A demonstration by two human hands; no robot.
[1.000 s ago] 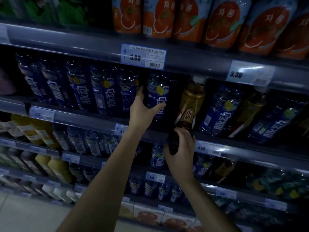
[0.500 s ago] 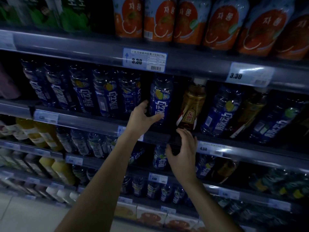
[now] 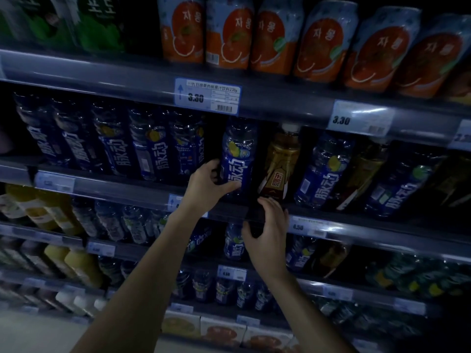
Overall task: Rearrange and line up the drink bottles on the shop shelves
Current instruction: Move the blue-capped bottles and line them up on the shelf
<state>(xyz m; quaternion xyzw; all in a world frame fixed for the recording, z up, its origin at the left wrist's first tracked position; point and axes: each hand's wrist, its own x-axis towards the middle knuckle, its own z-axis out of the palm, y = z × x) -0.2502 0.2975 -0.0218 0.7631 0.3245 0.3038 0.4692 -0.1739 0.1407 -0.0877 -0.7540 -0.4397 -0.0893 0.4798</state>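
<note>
Risk, we judge, is tipping: our left hand (image 3: 207,186) curls around the blue bottle (image 3: 238,159) at frame centre; our right hand (image 3: 269,230) hovers open, empty, below the leaning gold bottle (image 3: 280,166), easily knocked.

only two bare forearms and hands of the person show, rising from the bottom edge of the dim head view. the left hand (image 3: 207,186) and the right hand (image 3: 268,234) wear no gloves, rings, watch or bracelet that can be made out in the low light, and no sleeve or cuff covers either forearm up to where the picture cuts them off. the forearms are slim and smooth in outline, the fingers long, with short nails faintly visible on the right hand's fingertips (image 3: 265,201); finer detail is lost in the darkness.
</note>
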